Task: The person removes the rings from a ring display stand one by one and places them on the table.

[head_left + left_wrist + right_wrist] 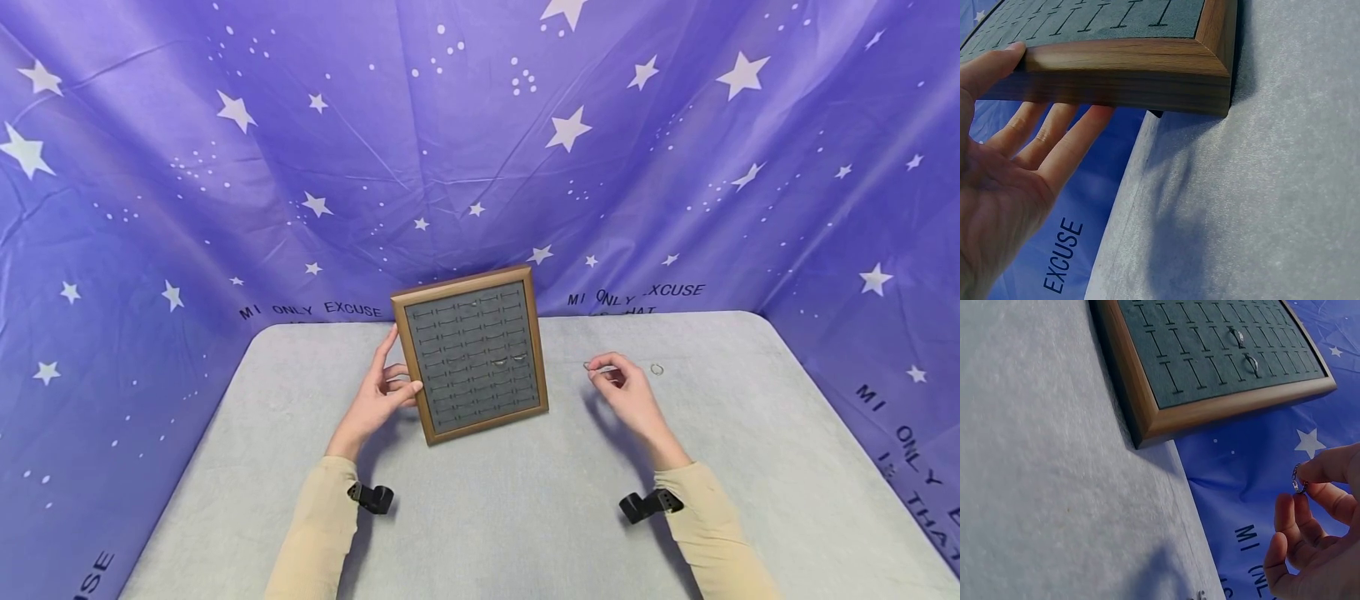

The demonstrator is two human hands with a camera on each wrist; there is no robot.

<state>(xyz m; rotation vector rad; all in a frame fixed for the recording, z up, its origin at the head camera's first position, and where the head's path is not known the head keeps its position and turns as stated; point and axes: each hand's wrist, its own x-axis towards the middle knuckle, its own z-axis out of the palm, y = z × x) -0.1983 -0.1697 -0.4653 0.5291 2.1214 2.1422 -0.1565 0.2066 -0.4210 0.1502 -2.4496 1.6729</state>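
two rings in, two rings out

low in the frame, small black cameras (377, 500) sit at your wrists. just past them, left of the middle, your left hand (375, 402) grips the side of the ring board (461, 288), thumb in front, fingers behind. right of the middle, your right hand (628, 393) pinches a small ring (1295, 481), thumb and finger nearly closed. a loose ring (653, 368) lies on the table (495, 517), just right of that hand.

the board is tilted up in the middle of the frame. i cannot tell if its low edge rests on the table. one silver ring (1239, 339) and its neighbor (1252, 364) sit in slots; most slots look bare. a glint near the top is too tiny to name. by the rings i can see, you seem about half done: two are left.

farthest back hangs the purple star cloth (480, 125).
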